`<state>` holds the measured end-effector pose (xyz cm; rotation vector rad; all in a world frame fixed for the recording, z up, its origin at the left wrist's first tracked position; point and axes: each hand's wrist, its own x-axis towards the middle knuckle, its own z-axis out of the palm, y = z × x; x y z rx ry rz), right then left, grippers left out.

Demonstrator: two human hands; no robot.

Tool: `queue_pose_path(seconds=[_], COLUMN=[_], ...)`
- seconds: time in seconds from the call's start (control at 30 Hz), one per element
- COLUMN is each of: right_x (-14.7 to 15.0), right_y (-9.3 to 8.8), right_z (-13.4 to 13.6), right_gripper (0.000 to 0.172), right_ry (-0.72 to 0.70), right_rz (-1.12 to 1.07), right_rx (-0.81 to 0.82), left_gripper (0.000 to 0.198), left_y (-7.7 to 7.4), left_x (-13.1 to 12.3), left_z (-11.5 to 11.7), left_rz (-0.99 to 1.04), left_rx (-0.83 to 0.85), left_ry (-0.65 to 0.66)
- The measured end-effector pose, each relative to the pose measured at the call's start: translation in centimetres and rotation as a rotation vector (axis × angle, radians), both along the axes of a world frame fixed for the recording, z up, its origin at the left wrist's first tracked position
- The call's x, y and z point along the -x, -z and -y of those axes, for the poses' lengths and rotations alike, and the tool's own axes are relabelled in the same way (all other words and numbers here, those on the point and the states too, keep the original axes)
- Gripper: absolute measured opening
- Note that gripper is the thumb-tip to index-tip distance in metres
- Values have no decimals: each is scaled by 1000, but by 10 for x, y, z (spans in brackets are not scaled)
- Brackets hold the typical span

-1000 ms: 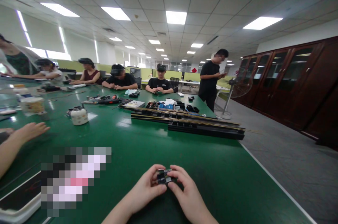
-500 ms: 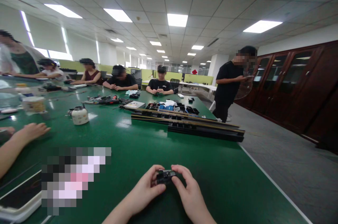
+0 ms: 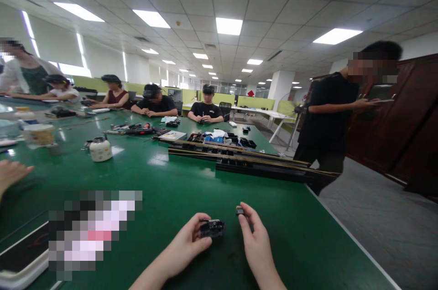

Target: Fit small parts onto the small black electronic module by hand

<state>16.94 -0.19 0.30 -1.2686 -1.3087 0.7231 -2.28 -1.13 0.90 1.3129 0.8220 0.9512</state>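
1. My left hand (image 3: 186, 240) has its fingers wrapped about a black device (image 3: 213, 229) over the green worktop (image 3: 160, 199); my right hand (image 3: 255, 235) pinches a small dark piece (image 3: 239, 211), apart from it.
2. I judge I'm handling two separate parts; the next move calls for a steady left grip, a light right pinch.
3. Beyond lie long black rails (image 3: 260, 171); a person (image 3: 325, 114) stands near dark cabinets (image 3: 376, 139).

I see a jar (image 3: 101, 150) on the worktop (image 3: 157, 199) — rails (image 3: 256, 174) right of it, a person (image 3: 325, 112) standing behind.
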Motion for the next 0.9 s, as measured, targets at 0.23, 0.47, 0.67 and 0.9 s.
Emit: queue_pose_path(seconds=[0.23, 0.47, 0.67, 0.9], right_x=[-2, -2, -3, 8], right_y=[-5, -8, -8, -9], right_z=[3, 6, 8, 12], right_gripper=[41, 42, 38, 22], right_ry=[98, 138, 127, -24], right_rz=[-25, 19, 91, 243], right_rx=[-56, -98, -118, -150], left_gripper=[36, 38, 39, 36], left_y=[1, 2, -6, -9], left_x=[3, 8, 7, 1], left_z=[-1, -3, 0, 2], left_rz=[11, 16, 28, 1], left_rx=[23, 25, 66, 89], left_ry=[-7, -13, -6, -34])
